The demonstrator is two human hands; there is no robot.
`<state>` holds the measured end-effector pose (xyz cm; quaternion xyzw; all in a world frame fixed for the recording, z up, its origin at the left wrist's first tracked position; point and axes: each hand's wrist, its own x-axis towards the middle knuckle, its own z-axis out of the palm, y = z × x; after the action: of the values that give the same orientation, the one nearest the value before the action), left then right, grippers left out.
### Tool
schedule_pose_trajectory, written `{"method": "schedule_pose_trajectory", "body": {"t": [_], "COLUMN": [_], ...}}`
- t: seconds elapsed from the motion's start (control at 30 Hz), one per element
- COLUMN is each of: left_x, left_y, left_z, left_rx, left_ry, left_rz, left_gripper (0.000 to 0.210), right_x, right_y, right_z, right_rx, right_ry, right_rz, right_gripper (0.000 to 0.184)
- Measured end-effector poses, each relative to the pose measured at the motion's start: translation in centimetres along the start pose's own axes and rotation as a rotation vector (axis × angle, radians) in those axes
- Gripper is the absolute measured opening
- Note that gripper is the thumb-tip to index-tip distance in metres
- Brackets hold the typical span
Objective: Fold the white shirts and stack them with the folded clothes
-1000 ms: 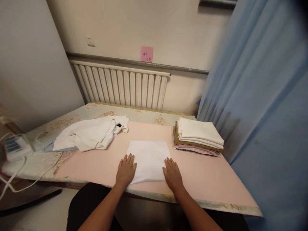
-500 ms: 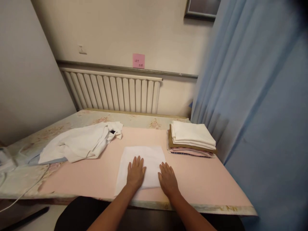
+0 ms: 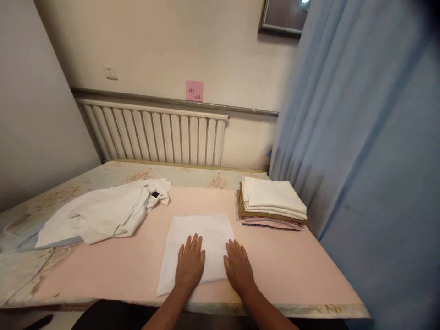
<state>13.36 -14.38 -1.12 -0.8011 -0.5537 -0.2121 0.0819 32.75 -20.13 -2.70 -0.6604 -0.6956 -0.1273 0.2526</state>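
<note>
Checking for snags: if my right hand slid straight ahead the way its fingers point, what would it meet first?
Probably the stack of folded cloths, after the right hand leaves the white cloth; depth is uncertain.

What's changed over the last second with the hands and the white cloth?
Both hands slid inward: left hand now lies flat on the folded white cloth, right hand at its right edge. Nothing gripped. The crumpled white garment and folded stack stayed put.

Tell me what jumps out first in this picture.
Both hands, left and right, lie flat on a folded white cloth at the near edge of the pink table. A neat stack sits right of it, a crumpled white garment left.
</note>
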Motion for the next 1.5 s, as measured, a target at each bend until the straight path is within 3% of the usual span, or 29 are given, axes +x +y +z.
{"method": "schedule_pose_trajectory", "body": {"t": [1.5], "left_x": [0.20], "left_y": [-0.37], "left_z": [0.64], "left_rx": [-0.006], "left_ry": [0.016], "left_rz": [0.009], "left_gripper": [0.050], "right_x": [0.42], "right_y": [0.09], "right_z": [0.17], "right_rx": [-0.018], "right_ry": [-0.008], "right_rz": [0.012], "right_gripper": [0.039]}}
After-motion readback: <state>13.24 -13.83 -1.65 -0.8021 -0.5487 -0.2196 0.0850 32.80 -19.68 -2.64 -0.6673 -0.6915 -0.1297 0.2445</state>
